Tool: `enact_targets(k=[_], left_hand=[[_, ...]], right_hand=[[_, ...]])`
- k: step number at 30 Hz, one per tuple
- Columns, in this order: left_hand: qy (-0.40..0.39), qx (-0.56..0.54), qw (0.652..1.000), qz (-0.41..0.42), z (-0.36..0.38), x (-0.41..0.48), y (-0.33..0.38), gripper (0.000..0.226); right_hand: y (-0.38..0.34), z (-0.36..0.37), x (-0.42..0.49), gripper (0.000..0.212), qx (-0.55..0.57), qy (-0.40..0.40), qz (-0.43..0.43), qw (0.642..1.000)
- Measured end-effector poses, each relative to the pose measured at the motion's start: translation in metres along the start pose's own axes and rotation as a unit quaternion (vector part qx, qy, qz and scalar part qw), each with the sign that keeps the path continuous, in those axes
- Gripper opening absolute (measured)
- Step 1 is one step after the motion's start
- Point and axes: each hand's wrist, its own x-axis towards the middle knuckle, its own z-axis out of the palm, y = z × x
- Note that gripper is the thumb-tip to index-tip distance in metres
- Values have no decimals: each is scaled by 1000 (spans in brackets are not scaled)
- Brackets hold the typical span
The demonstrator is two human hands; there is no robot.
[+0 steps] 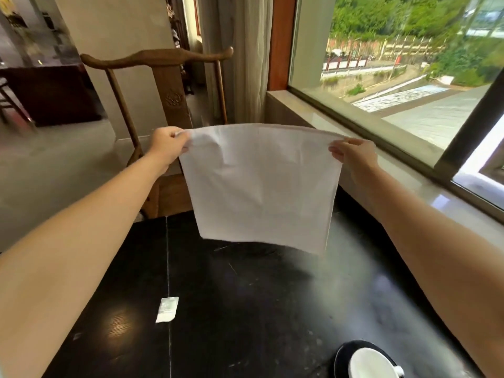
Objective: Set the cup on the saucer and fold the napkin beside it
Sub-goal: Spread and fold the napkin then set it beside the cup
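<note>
Your left forearm enters from the bottom-left corner, cut off at the frame edge, and stretches forward and up. Your left hand (168, 144) is closed in a pinch on the napkin's top-left corner, fingers curled so the tips are hidden behind the cloth. On the dark table (245, 309) below lies a small white packet (167, 309), its markings too blurred to read. The white napkin (260, 186) hangs open in the air above the table's far half, held taut along its top edge and clear of the surface; it hides most of the wooden chair (163, 85) behind it. Your right hand (354, 154) pinches the top-right corner, thumb on the near face, forearm reaching in from the right edge. At the bottom right, the white cup (372, 364) sits on the dark saucer (341, 356), both cut off by the frame.
</note>
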Motion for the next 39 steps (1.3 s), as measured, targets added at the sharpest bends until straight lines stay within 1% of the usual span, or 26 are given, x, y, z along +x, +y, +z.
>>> enact_targets(k=[2,4,6,7,9,11,13,14,15,17,18,20,22,23,25,28,30,32,33,34,35,36,37,39], left_hand=[[18,1,999,37,-10,3,3,15],[18,13,998,58,-22,-2,-9,11],[-2,56,996,68,-30,-19,-35,14],[-15,85,994,61,-31,-32,-52,15],[-36,149,987,41,-29,-66,-91,20],[-68,192,979,21,-25,-106,-127,23],[-110,204,973,-12,-18,-144,-163,22],[-134,209,968,-34,-13,-162,-181,21],[-158,218,961,-57,-8,-178,-197,19],[-191,240,948,-91,4,-207,-229,19],[-200,254,941,-100,10,-218,-241,19],[-208,275,931,-123,21,-239,-263,21],[-218,292,920,-142,30,-259,-280,22],[-224,297,916,-148,32,-268,-286,22],[-222,296,917,-151,33,-282,-294,20],[-210,286,923,-147,34,-295,-299,21],[-233,292,917,-138,34,-302,-299,24],[-272,301,905,-129,34,-310,-300,22],[-288,310,897,-129,34,-311,-300,21],[-291,319,892,-133,36,-310,-297,23],[-274,327,895,-128,40,-304,-295,27],[-238,333,905,-113,46,-295,-293,31],[-193,334,918,-88,56,-282,-291,34],[-123,329,935,-56,83,-252,-293,39]], right_hand=[[-4,-11,-7,14,85,5,-16,996],[4,-24,-18,17,152,2,-15,988],[27,-34,-32,17,162,-14,-7,987],[43,-39,-40,13,147,-19,0,989],[79,-45,-54,11,107,-33,15,994],[114,-51,-67,15,31,-50,50,997],[151,-53,-76,23,5,-37,116,993],[170,-54,-81,31,-13,-24,144,989],[188,-54,-85,37,-50,-23,156,986],[223,-53,-96,38,-139,-49,161,976],[236,-53,-103,35,-188,-71,158,967],[263,-52,-118,27,-285,-139,154,936],[283,-49,-129,22,-351,-207,151,901],[292,-48,-133,23,-380,-222,151,885],[307,-46,-138,25,-432,-219,135,865],[319,-49,-136,25,-483,-192,108,847],[322,-50,-128,28,-525,-177,81,828],[317,-45,-121,30,-550,-168,90,813],[313,-40,-119,27,-575,-167,101,795],[310,-32,-117,22,-615,-168,108,763],[309,-22,-117,22,-649,-174,102,734],[311,-7,-121,35,-666,-189,79,717],[315,12,-129,49,-658,-211,31,722],[323,58,-153,66,-583,-271,-90,761]])
